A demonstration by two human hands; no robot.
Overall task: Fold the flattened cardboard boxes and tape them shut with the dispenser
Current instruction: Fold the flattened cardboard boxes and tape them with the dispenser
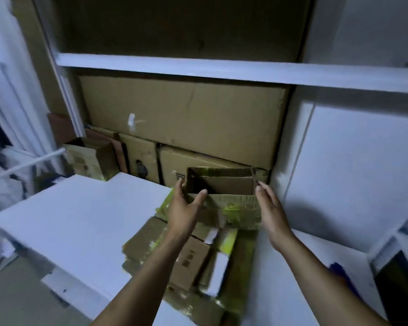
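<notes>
**Head view.** A partly erected cardboard box [231, 204] stood on the white table [80, 220]. It was at the far end of a pile of flattened boxes [191, 257], close in front of the cartons [186, 118] stacked under the shelf [222, 67]. Its top was open, and old yellow-green tape clung to the front wall.

The left hand [183, 209] gripped the box's front-left corner. The thumb [201, 193] hooked over the front rim, and the fingers [180, 184] curled round the outside of the left wall. The right hand [272, 208] lay flat along the right wall, its fingers [267, 191] straight and together. They seemed to touch the cardboard, though blur left the contact uncertain.

The paired hold probably served to square the walls, one hand anchoring a corner while the other pushed the opposite side upright. The box thus sat between the two palms, its rim about level with the tips of both hands. No tape dispenser could be made out.
</notes>
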